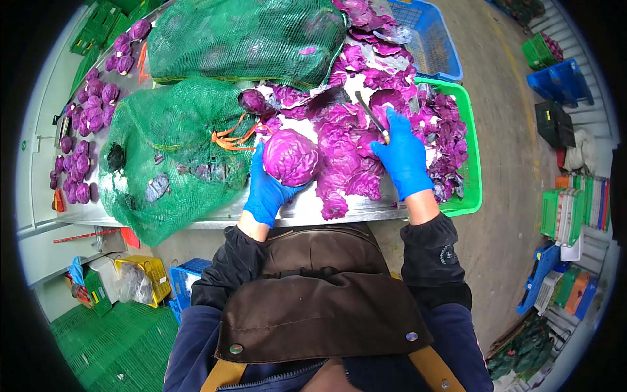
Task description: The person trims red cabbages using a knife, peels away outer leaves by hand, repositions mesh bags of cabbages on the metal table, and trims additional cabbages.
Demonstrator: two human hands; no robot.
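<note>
My left hand (268, 194), in a blue glove, is wrapped round the lower left side of a trimmed red cabbage (290, 157) at the table's near edge. My gloved right hand (403, 159) grips a knife (373, 118), its dark blade pointing up and to the left over the leaves. Loose purple cabbage leaves (343, 157) lie between the two hands and spread toward the back. A smaller red cabbage (252, 100) rests beyond my left hand, beside a green mesh sack (189, 130) with an orange tie (230, 140).
A green crate (475, 163) heaped with leaves stands right of the table, a blue crate (444, 39) behind it. Another full mesh sack (241, 39) lies at the back. Several red cabbages (93, 102) sit far left. Stacked crates (568, 215) line the right wall.
</note>
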